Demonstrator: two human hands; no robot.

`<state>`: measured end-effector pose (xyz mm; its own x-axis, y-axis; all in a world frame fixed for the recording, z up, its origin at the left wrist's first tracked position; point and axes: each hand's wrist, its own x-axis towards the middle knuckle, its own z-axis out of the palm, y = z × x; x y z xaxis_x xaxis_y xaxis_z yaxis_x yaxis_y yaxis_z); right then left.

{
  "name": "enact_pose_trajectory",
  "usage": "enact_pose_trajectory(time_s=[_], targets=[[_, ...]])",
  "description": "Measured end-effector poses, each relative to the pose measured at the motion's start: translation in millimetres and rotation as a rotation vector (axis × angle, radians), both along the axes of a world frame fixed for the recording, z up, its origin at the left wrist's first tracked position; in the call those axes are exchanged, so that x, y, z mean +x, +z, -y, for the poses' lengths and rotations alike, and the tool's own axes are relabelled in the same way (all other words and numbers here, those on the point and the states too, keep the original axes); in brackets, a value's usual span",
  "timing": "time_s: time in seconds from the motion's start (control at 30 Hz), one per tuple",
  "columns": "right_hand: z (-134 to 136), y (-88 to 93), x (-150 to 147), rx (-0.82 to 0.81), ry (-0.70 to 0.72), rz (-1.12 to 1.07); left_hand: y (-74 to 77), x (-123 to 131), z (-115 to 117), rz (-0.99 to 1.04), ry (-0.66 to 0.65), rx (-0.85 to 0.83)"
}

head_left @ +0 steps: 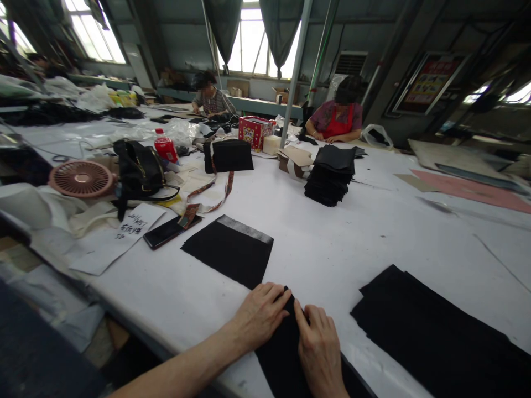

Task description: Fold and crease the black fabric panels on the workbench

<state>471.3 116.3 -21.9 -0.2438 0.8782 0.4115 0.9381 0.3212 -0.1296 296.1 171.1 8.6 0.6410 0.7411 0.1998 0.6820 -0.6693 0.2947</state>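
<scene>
A long black fabric piece (pixel 282 354) lies in front of me at the table's near edge, its far end under my fingers. My left hand (pixel 263 312) grips that far end from the left, fingers close together and bent over its edge. From the right, my right hand (pixel 319 345) presses on the same end with the index finger straight and the others curled. Just beyond my left hand is a flat black stack of pieces (pixel 232 249) with a shiny strip along its far edge. More black pieces (pixel 435 331) lie in a spread pile to the right.
A taller black stack (pixel 332 174) stands farther back on the white table (pixel 373 221). Leftward are a phone (pixel 170 231), a written paper sheet (pixel 120 237), a pink fan (pixel 83 178), a black bag (pixel 139 168) and a red bottle (pixel 166 148). Co-workers sit across the table.
</scene>
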Motion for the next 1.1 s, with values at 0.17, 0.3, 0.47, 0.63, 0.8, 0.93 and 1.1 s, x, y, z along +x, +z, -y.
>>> enact_pose_trajectory(time_s=[0.17,0.3,0.47,0.63,0.8,0.93,1.1], targets=[[-0.3,-1.5,-0.6,0.008,-0.004,0.015,-1.9,0.4,0.2,0.005,0.02,-0.001],[-0.1,-4.4,-0.4,0.018,-0.015,0.027,-2.5,1.6,1.6,0.001,0.045,0.0],[-0.3,-5.1,0.0,0.003,-0.027,0.002,-3.1,-0.5,0.7,0.005,0.101,0.017],[1.4,-4.6,0.1,-0.01,-0.032,-0.029,-4.0,-5.5,-0.6,-0.017,-0.001,0.13],[-2.9,-2.6,-0.8,-0.029,-0.045,-0.059,-5.2,-4.7,-9.4,-0.127,-0.089,0.194],[-22.3,1.2,-2.8,-0.036,-0.09,-0.089,-0.4,-2.7,-32.3,-0.193,-0.134,0.256],[-37.2,0.3,-0.7,-0.041,-0.105,-0.128,8.5,-1.1,-49.2,-0.263,-0.19,0.267]])
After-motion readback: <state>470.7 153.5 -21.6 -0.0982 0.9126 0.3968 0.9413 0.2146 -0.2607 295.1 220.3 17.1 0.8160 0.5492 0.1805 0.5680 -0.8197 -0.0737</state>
